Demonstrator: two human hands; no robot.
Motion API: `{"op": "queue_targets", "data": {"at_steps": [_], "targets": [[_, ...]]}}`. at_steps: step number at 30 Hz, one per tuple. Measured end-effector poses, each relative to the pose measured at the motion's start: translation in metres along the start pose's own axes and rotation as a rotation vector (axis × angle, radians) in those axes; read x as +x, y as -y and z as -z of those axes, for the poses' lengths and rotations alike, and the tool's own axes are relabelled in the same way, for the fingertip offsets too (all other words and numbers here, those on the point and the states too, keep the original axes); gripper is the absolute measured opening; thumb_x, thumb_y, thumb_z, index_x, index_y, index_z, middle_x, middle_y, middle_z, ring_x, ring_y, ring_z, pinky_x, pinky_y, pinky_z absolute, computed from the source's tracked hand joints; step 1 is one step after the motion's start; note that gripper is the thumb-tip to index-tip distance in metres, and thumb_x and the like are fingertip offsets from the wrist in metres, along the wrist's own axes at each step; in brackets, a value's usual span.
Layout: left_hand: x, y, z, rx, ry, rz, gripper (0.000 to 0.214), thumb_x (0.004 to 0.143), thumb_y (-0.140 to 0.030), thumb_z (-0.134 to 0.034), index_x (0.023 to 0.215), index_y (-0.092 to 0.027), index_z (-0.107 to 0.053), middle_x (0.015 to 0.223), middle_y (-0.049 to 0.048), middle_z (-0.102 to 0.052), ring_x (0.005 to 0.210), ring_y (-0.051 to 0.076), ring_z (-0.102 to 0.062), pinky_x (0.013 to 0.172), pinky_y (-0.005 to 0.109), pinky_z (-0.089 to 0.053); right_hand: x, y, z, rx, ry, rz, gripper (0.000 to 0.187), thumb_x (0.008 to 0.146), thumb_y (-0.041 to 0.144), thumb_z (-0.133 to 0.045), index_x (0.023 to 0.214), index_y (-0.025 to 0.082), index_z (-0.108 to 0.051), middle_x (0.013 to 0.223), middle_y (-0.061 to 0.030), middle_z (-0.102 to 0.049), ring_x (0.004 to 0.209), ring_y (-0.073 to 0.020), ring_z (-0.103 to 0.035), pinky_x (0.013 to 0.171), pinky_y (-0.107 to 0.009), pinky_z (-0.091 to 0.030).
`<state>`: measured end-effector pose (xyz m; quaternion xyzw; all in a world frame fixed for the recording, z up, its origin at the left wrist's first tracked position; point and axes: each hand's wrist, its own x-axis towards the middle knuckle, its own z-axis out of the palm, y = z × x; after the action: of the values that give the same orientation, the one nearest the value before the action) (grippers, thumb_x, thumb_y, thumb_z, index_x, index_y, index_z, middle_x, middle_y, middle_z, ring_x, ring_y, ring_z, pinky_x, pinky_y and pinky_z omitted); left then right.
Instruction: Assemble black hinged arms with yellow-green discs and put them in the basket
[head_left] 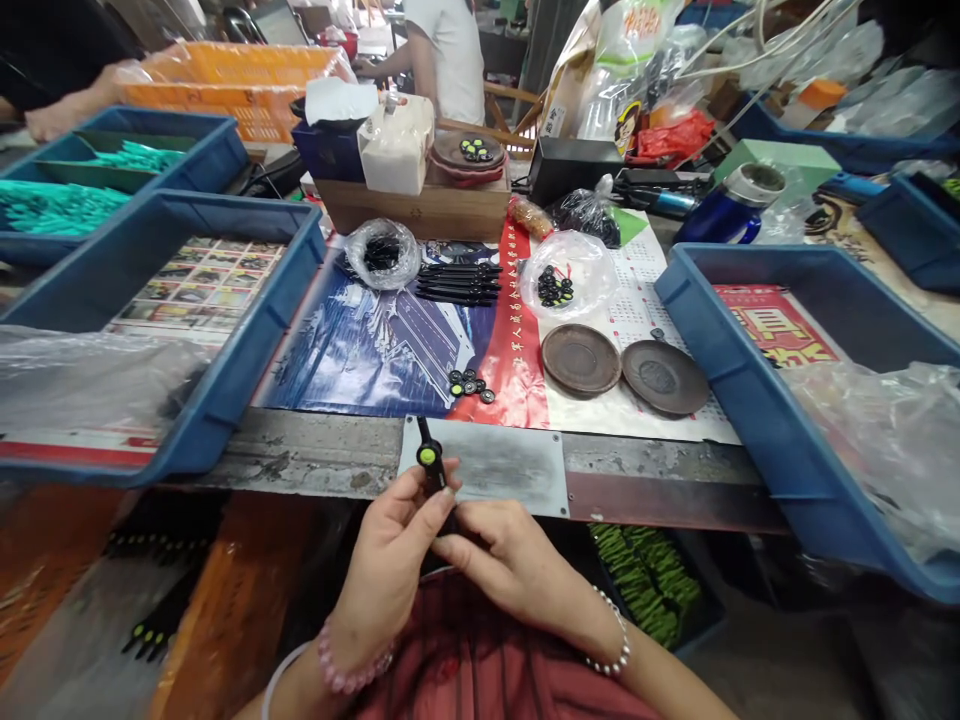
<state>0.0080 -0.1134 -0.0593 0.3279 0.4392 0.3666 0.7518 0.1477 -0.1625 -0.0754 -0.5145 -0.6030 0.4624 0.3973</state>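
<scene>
Both my hands meet low in the middle, just in front of the table edge. My left hand (390, 560) pinches a slim black handle piece with a yellow-green round button (429, 462), which stands upright. My right hand (499, 560) is closed on the lower part of the same black piece. Just beyond them a grey metal plate (510, 468) lies on the table edge. A small heap of black and yellow-green buttons (469, 386) rests on the poster behind it. Further back lies a row of black handle pieces (459, 283).
Blue trays stand left (232, 370) and right (720, 350). Two brown dishes (581, 358) and bags of small parts (566, 275) lie mid-table. A wooden box (420, 208) and an orange crate (232, 90) sit behind. Other people are at the far side. Green parts (645, 580) lie under the table.
</scene>
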Motion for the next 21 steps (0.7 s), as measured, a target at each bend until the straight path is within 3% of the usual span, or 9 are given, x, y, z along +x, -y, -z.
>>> {"op": "queue_targets", "data": {"at_steps": [5,13,17,21], "targets": [[0.002,0.0,0.013,0.142,0.095,0.027,0.029,0.079,-0.033,-0.081,0.107,-0.026,-0.077,0.097,-0.0001,-0.075,0.09,0.012,-0.067,0.081,0.015,-0.052,-0.002,-0.003,-0.001,0.145,0.0,-0.057,0.042,0.095,0.041,-0.06,0.064,0.016,-0.046,0.06,0.0047,-0.042,0.057,-0.0079,-0.036,0.053,-0.022,-0.026],[0.006,-0.008,0.023,0.441,0.261,-0.013,0.03,0.088,-0.035,-0.07,0.116,-0.026,-0.074,0.103,0.0011,-0.075,0.093,0.017,-0.067,0.085,0.021,-0.051,-0.004,-0.008,-0.003,0.186,0.057,-0.044,0.046,0.095,0.041,-0.058,0.061,0.015,-0.043,0.059,0.0049,-0.036,0.055,-0.0065,-0.03,0.05,-0.02,-0.024],[0.006,-0.008,0.028,0.463,0.296,0.037,0.032,0.089,-0.037,-0.068,0.118,-0.025,-0.073,0.104,0.0025,-0.075,0.095,0.018,-0.066,0.087,0.024,-0.051,-0.007,-0.01,-0.006,0.247,0.098,-0.121,0.048,0.094,0.046,-0.057,0.061,0.015,-0.043,0.06,0.0047,-0.035,0.057,-0.0068,-0.028,0.051,-0.021,-0.023],[0.005,-0.007,0.032,0.464,0.316,0.078,0.036,0.089,-0.039,-0.068,0.119,-0.021,-0.073,0.095,0.0051,-0.073,0.085,0.019,-0.063,0.078,0.026,-0.051,-0.007,-0.012,-0.009,0.301,0.134,-0.167,0.051,0.093,0.05,-0.058,0.06,0.015,-0.041,0.06,0.005,-0.033,0.057,-0.0068,-0.026,0.051,-0.022,-0.022]]}}
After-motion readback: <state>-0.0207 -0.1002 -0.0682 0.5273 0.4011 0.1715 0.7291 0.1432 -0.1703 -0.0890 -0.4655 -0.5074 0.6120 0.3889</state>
